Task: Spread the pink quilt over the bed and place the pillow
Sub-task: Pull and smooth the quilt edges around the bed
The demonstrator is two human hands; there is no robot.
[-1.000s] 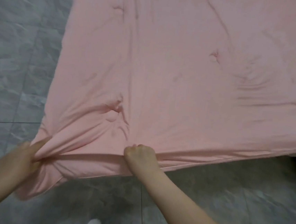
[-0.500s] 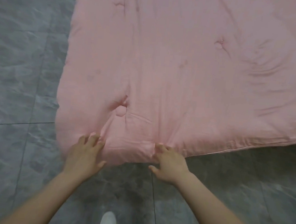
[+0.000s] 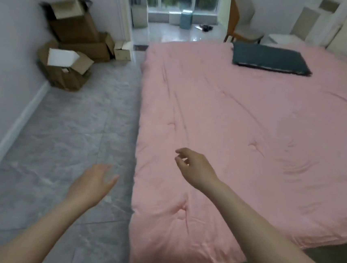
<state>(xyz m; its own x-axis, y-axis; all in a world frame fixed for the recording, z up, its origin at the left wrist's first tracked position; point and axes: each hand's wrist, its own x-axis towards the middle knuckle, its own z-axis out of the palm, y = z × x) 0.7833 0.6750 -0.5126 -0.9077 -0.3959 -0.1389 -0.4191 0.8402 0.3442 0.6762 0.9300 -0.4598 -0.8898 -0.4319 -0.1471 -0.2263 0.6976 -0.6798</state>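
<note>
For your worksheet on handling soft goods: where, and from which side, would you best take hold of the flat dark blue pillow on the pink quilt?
Probably the dark blue pillow's two short ends, one hand each, reaching across the pink quilt from the bed's long side. It lies flat, wide and limp, so a one-point grip would let it sag.

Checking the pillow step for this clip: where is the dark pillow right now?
In the head view the dark pillow lies flat on the pink quilt at the bed's far right end, just in front of the wooden chair, far from both hands.
</note>
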